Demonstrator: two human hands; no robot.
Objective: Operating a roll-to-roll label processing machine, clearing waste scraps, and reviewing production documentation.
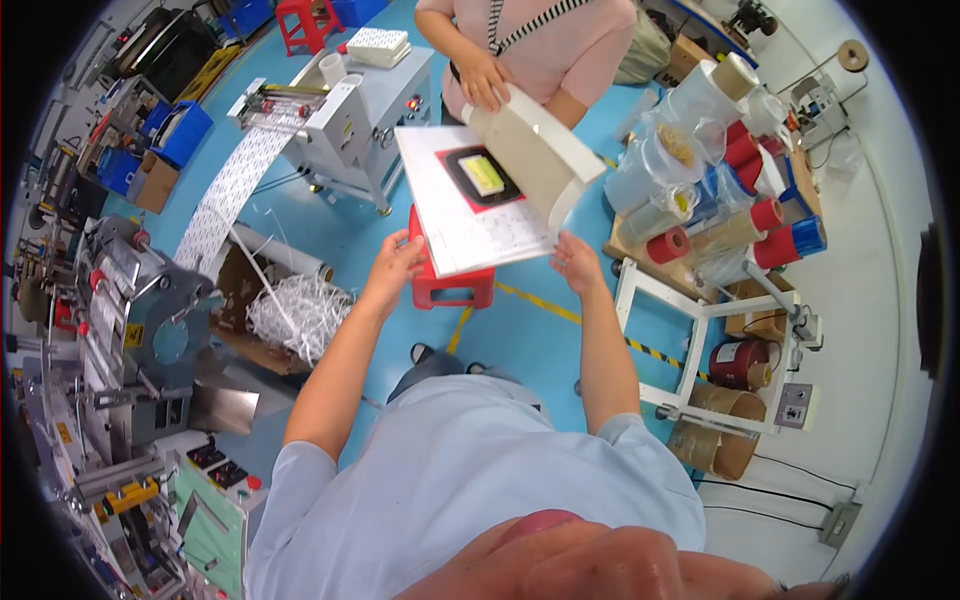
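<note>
Between my hands is a wide white board or open folder [425, 205], tilted over a red stool [455, 290]. On its face lie a printed sheet and a red-edged black rectangle [510, 187] with a yellow-and-white label [483, 175]. A curled cream cover [540, 150] stands up along its right side. A co-worker's hand [487, 80] rests at the cover's top. My left hand [397, 268] has its fingers apart by the board's left edge; contact is unclear. Near the lower right corner, my right hand [577, 263] has its fingers loosely apart, its fingertips at the corner.
A grey machine table [350, 130] feeds out a long printed strip [235, 175]. White shredded strips [300, 310] fill a carton on the left. Film rolls [665, 150] crowd the right, beside a white metal frame [690, 370]. More machinery [150, 320] lines the left.
</note>
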